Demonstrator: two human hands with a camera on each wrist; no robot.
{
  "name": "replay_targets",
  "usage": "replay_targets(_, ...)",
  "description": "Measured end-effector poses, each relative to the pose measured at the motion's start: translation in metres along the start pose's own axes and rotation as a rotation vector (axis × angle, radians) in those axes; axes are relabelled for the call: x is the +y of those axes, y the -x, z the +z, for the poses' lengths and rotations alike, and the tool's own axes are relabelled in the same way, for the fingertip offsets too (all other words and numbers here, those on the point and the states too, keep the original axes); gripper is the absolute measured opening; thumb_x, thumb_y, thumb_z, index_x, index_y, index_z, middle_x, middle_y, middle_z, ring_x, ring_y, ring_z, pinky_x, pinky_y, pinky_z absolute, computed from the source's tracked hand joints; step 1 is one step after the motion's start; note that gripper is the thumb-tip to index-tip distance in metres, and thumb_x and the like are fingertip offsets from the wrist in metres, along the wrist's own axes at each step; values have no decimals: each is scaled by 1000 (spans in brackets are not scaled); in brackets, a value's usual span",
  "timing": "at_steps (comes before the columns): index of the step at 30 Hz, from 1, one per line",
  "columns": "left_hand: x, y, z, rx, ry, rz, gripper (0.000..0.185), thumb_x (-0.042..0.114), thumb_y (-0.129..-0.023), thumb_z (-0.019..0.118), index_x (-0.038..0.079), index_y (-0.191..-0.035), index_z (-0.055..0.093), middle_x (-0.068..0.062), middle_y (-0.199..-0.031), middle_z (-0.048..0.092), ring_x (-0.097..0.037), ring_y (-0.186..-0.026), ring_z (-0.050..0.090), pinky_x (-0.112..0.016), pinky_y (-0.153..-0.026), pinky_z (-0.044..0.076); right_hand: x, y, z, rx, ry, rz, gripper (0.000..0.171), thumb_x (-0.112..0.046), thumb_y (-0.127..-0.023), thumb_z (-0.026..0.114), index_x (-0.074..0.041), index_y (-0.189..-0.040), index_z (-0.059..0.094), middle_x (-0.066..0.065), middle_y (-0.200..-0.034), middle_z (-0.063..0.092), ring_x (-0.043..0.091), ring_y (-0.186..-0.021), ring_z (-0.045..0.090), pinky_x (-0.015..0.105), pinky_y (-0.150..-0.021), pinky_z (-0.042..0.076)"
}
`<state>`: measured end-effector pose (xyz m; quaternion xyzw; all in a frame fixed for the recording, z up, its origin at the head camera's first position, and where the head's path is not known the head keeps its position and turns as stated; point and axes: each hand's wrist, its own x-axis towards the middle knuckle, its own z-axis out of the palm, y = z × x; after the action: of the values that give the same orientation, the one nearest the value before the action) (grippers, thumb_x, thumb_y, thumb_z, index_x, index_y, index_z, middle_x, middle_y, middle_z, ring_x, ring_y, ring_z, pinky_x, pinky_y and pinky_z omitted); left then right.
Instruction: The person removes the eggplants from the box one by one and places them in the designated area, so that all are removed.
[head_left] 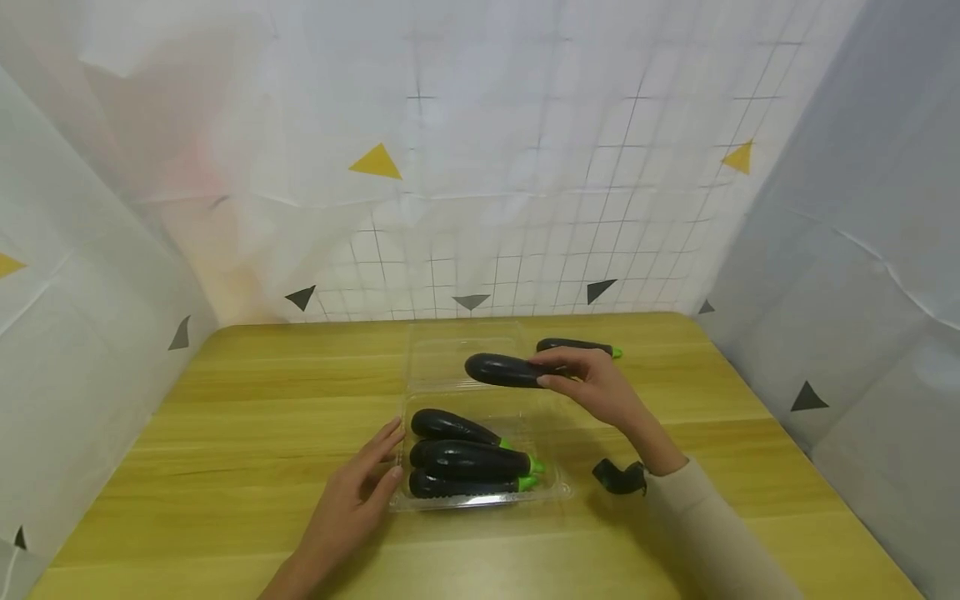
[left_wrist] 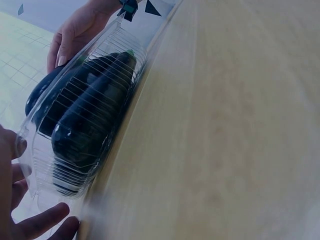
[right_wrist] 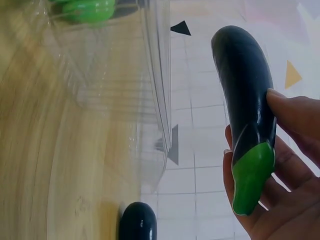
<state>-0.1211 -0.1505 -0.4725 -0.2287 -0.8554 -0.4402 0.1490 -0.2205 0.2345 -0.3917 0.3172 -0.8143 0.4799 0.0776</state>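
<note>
A clear plastic clamshell box (head_left: 558, 492) lies open on the wooden table (head_left: 225, 417), its lid (head_left: 450, 350) folded back. Three dark purple eggplants (head_left: 468, 458) with green caps lie side by side in its tray (left_wrist: 85, 135). My right hand (head_left: 592, 379) holds a fourth eggplant (head_left: 504, 370) by its green end (right_wrist: 250, 175), above the lid. My left hand (head_left: 360, 492) rests with straight fingers against the tray's left edge (left_wrist: 35, 225). One more eggplant (head_left: 573, 345) lies on the table behind my right hand; its dark end (right_wrist: 137, 222) shows in the right wrist view.
White sheets with a grid and small triangles wall in the table at the back and both sides. A black strap (head_left: 618, 477) sits at my right wrist. Bare wood stretches left and right of the box.
</note>
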Motion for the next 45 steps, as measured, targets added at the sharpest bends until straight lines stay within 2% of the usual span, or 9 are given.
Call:
replay_targets(9, -1, 0, 0, 1, 6, 6, 48, 12, -102, 68, 10, -149, 58, -1, -160, 46, -18, -119, 66, -57, -105, 47, 6, 1, -8, 9, -24, 43, 31, -4, -98, 72, -4, -129, 73, 12, -129, 69, 27, -100, 68, 29, -75, 57)
replay_targets(13, -1, 0, 0, 3, 4, 9, 48, 13, -102, 68, 11, -149, 58, -1, -160, 46, -18, -119, 66, -57, -105, 47, 9, 1, -11, 18, -23, 66, 30, -6, -99, 72, -6, -129, 73, 11, -130, 69, 26, -96, 68, 32, -73, 57)
replay_targets(18, -1, 0, 0, -1, 2, 1, 48, 15, -103, 67, 11, -149, 57, -1, -160, 46, -19, -120, 65, -57, -105, 46, 14, 2, -15, 33, -26, 92, 29, -7, -100, 72, -8, -128, 74, 11, -131, 69, 25, -98, 69, 34, -77, 59)
replay_targets(22, -1, 0, 0, -2, 1, 2, 48, 14, -102, 68, 10, -149, 58, 0, -160, 46, -19, -121, 65, -57, -105, 46, 18, 3, -18, 47, -26, 101, 29, -7, -100, 71, -5, -129, 73, 14, -132, 68, 26, -99, 70, 36, -78, 60)
replay_targets(31, -1, -1, 0, -2, -1, -4, 48, 15, -103, 67, 11, -149, 57, 1, -160, 45, -18, -120, 65, -57, -104, 47, 25, 5, -28, 77, -4, 147, 28, -9, -100, 71, -6, -128, 74, 13, -128, 70, 25, -97, 71, 28, -77, 59)
replay_targets(40, -1, 0, 0, 1, 4, 5, 48, 14, -102, 68, 12, -149, 57, 2, -160, 45, -17, -119, 66, -56, -104, 48, 33, 8, -37, 85, 0, 155, 29, -10, -101, 70, -4, -130, 72, 16, -130, 68, 26, -102, 71, 30, -81, 59)
replay_targets(45, -1, 0, 0, -1, 11, 6, 49, 13, -102, 68, 11, -149, 57, 1, -160, 45, -17, -119, 66, -55, -105, 47, 39, 12, -44, 93, 16, 173, 30, -10, -102, 70, -4, -131, 71, 16, -131, 68, 27, -105, 70, 35, -84, 60)
